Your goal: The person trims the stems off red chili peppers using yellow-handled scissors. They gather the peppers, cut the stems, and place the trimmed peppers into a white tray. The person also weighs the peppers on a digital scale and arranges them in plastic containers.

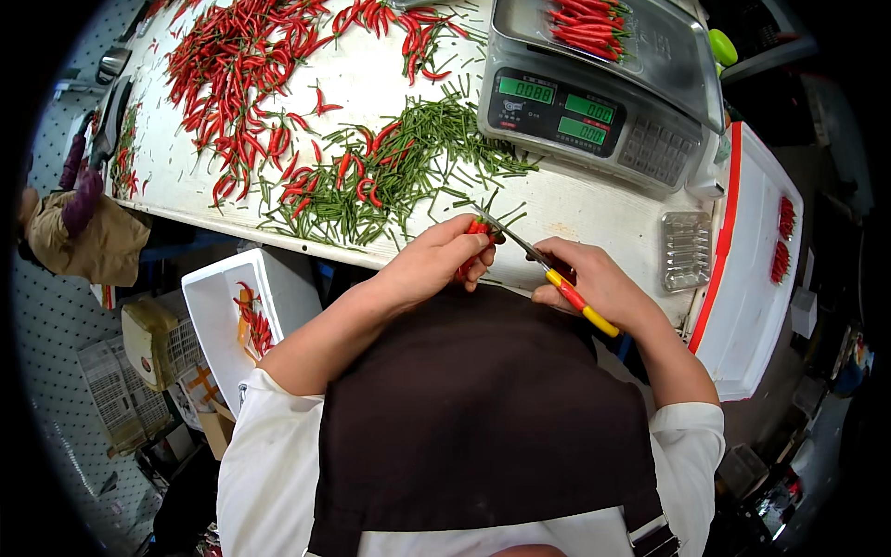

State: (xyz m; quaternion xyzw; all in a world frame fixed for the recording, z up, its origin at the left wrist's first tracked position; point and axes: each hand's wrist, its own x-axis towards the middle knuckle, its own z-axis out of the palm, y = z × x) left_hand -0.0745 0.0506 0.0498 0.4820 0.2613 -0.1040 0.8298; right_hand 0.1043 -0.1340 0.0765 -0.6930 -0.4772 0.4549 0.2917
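Observation:
My left hand (438,257) holds several red chili peppers (475,230) with their green stems pointing up and right. In my right hand (592,278) is a pair of scissors (571,291) with red and yellow handles, its blades reaching to the stems beside my left fingers. Beyond my hands lies a pile of cut green stems (418,153) with some red chilies among it. A larger heap of red chilies (237,76) spreads over the white table (369,83) at the upper left.
A digital scale (557,118) at the upper right bears a tray of chilies (590,28). Right of my hand lies a clear plastic tray (686,250). A white foam box (752,299) stands at the right, another foam box (223,334) at the lower left. Another person (83,230) is at the far left.

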